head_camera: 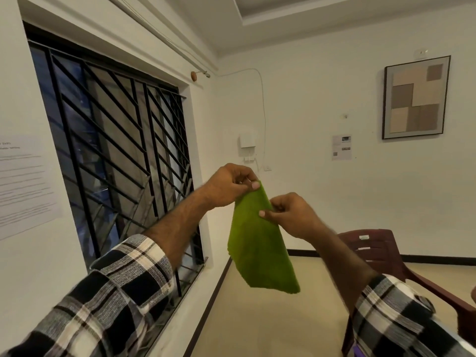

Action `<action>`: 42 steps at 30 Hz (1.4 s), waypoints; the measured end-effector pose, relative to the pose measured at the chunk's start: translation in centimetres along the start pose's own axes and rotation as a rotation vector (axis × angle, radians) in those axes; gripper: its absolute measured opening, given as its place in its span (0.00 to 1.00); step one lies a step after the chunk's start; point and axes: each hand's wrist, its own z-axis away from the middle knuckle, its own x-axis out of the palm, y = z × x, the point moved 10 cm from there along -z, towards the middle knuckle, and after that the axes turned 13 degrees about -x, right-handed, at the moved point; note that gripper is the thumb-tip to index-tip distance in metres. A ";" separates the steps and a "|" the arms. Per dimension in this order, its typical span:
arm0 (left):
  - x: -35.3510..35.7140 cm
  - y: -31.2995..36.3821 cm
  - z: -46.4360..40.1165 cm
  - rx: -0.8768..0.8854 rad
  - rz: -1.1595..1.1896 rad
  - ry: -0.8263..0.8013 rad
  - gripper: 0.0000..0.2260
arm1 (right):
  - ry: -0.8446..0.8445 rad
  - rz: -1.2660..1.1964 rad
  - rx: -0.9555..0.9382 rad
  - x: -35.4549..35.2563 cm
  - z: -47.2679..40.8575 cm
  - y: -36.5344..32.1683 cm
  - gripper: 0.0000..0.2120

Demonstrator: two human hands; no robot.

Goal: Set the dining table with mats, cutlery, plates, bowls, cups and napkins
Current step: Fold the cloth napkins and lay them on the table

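From my head camera, I hold a green napkin up in the air in front of me, with both arms raised and my checked sleeves in the near corners. My left hand pinches the napkin's top corner between thumb and curled fingers, the thumb lying flat on the cloth. My right hand pinches the right edge just below and to the right of that, its thumb pressed on the green face and its fingers curled behind. The two hands are close together but not touching. The napkin hangs down from them in a long, folded shape, wider at the bottom, its lower edge loose and well above the floor. To the left is a window with black bars, and a sheet of paper on the wall beside it. On the far wall hangs a framed picture of brown squares. A dark red plastic chair stands at the right, partly hidden behind my right forearm.
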 end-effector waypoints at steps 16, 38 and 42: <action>0.0 -3.6 0.0 -0.120 0.067 -0.055 0.06 | -0.222 -0.023 0.046 1.6 2.0 3.9 0.10; -3.4 -17.8 4.2 -0.394 0.463 0.119 0.06 | -0.078 -0.203 0.106 -5.4 3.8 9.5 0.06; -1.5 -18.8 4.9 -0.475 0.728 -0.004 0.05 | 0.025 -0.343 0.222 -6.1 4.4 11.2 0.10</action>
